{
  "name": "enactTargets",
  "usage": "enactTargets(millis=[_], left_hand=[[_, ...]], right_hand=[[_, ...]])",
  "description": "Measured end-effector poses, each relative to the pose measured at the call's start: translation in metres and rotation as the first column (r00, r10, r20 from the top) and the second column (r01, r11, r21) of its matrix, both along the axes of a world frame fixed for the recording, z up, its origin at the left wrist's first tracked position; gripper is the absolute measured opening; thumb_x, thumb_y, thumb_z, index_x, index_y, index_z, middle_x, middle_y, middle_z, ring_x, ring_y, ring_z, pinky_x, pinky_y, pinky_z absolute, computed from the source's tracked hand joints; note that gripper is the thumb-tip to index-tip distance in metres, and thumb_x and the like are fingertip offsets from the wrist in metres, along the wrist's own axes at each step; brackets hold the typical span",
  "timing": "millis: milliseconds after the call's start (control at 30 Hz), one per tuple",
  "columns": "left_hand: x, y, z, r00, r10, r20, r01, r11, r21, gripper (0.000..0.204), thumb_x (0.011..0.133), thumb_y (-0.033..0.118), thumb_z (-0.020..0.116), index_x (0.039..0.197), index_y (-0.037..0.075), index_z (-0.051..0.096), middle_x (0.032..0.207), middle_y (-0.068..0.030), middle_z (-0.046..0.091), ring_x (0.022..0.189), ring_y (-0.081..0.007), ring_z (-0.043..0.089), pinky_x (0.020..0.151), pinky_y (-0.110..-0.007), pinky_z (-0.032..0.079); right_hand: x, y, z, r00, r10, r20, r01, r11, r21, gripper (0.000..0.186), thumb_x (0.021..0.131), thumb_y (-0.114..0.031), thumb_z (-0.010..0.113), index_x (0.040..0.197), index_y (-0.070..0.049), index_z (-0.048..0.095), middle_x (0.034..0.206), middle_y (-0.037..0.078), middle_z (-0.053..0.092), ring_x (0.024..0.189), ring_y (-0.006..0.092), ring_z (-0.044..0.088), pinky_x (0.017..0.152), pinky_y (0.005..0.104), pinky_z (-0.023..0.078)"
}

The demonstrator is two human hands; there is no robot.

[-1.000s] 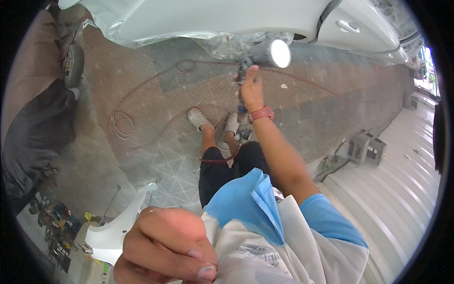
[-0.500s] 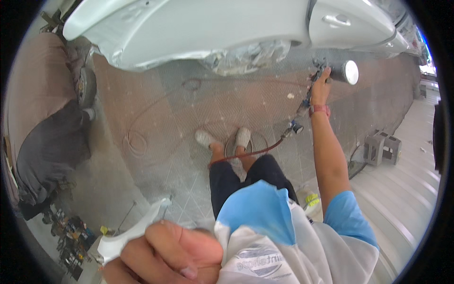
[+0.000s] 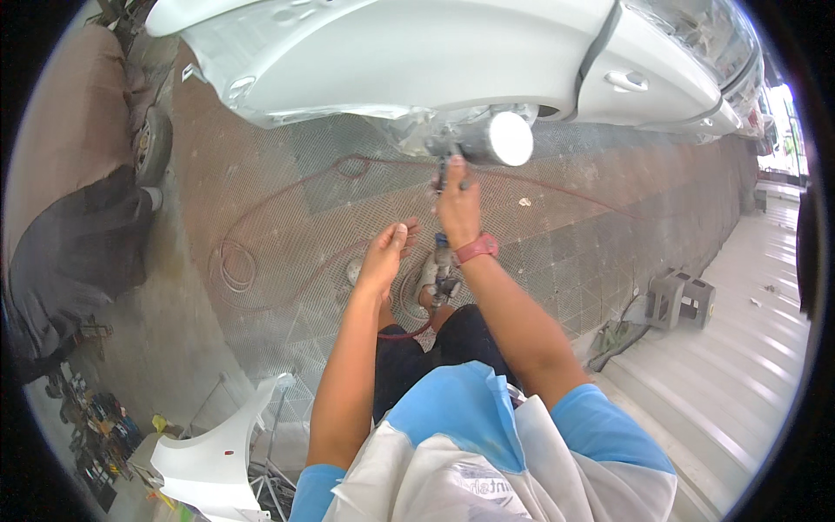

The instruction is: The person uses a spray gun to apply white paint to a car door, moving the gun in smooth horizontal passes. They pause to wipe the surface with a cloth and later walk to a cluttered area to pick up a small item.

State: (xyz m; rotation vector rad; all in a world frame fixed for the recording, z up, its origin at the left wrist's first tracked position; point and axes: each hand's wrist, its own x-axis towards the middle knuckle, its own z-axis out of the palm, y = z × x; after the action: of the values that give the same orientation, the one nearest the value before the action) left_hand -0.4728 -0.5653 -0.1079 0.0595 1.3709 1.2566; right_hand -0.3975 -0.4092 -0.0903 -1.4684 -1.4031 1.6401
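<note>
Shirt [image 3: 417, 465] is short-sleeved, off-white body, light blue panel [image 3: 452, 396] at the hem, pointed fold on it. Grey print [image 3: 487, 483] on the chest, creased. Right sleeve [image 3: 609, 426] is light blue with an off-white section; left sleeve [image 3: 315, 491] shows light blue. Shorts [image 3: 477, 335] dark, near black. Reddish-pink band [image 3: 477, 248] on the right wrist. Shoes [image 3: 427, 277] look pale slip-ons, mostly hidden, so not certain. Both forearms [image 3: 344, 383] bare.

The left hand [image 3: 381, 258] has moved forward, seemingly nearer the spray gun [image 3: 477, 140].
</note>
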Motion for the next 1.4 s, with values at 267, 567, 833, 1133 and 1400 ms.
enactTargets(millis=[267,567,833,1133,1400], left_hand=[[-0.071,-0.079,-0.037,0.986,0.137,0.099,-0.144,0.987,0.067,0.034,0.112,0.031,0.063,0.138,0.01,0.069,0.127,0.0001,0.072,0.111,-0.0124,0.064,0.102,-0.032,0.05],[-0.079,-0.046,-0.045,0.993,0.075,0.089,-0.095,0.965,0.246,0.027,0.108,0.023,0.069,0.13,0.007,0.073,0.117,0.0032,0.073,0.106,-0.0106,0.064,0.096,-0.033,0.05],[0.023,0.049,-0.037,0.951,-0.232,0.205,0.173,0.947,0.269,0.051,0.11,0.03,0.066,0.153,0.004,0.057,0.147,-0.0081,0.065,0.123,-0.018,0.064,0.108,-0.035,0.049],[0.066,-0.155,-0.15,0.938,-0.338,0.081,0.347,0.92,-0.18,0.054,0.112,0.036,0.062,0.155,0.004,0.054,0.13,-0.0079,0.067,0.112,-0.0174,0.063,0.095,-0.03,0.053],[0.039,-0.423,-0.14,0.992,-0.125,-0.001,0.087,0.696,-0.713,0.054,0.108,0.044,0.065,0.145,0.004,0.062,0.125,-0.0085,0.07,0.1,-0.0191,0.067,0.081,-0.034,0.054]], right_hand=[[-0.12,-0.084,0.007,0.951,0.308,0.003,-0.308,0.951,0.04,0.062,0.112,-0.049,0.054,0.156,-0.005,0.057,0.083,0.007,0.067,0.07,0.0156,0.061,0.069,0.0329,0.055],[-0.123,-0.053,0.031,0.915,0.368,-0.167,-0.371,0.928,0.012,0.073,0.11,-0.058,0.055,0.134,0.009,0.067,0.08,0.008,0.07,0.067,0.0159,0.065,0.067,0.0344,0.056],[0.007,0.028,0.048,0.997,0.021,0.079,-0.031,0.992,0.122,0.067,0.112,-0.064,0.044,0.111,-0.002,0.069,0.078,0.001,0.065,0.06,0.01,0.06,0.05,0.0259,0.046],[0.121,0.135,0.044,0.87,-0.469,0.152,0.381,0.836,0.395,0.067,0.113,-0.059,0.045,0.113,0.005,0.067,0.082,0.006,0.064,0.062,0.0134,0.062,0.048,0.0292,0.048],[0.136,0.178,0.052,0.882,-0.461,0.1,0.388,0.829,0.402,0.073,0.112,-0.065,0.043,0.114,0.003,0.07,0.085,0.009,0.069,0.067,0.0142,0.065,0.05,0.0285,0.05]])
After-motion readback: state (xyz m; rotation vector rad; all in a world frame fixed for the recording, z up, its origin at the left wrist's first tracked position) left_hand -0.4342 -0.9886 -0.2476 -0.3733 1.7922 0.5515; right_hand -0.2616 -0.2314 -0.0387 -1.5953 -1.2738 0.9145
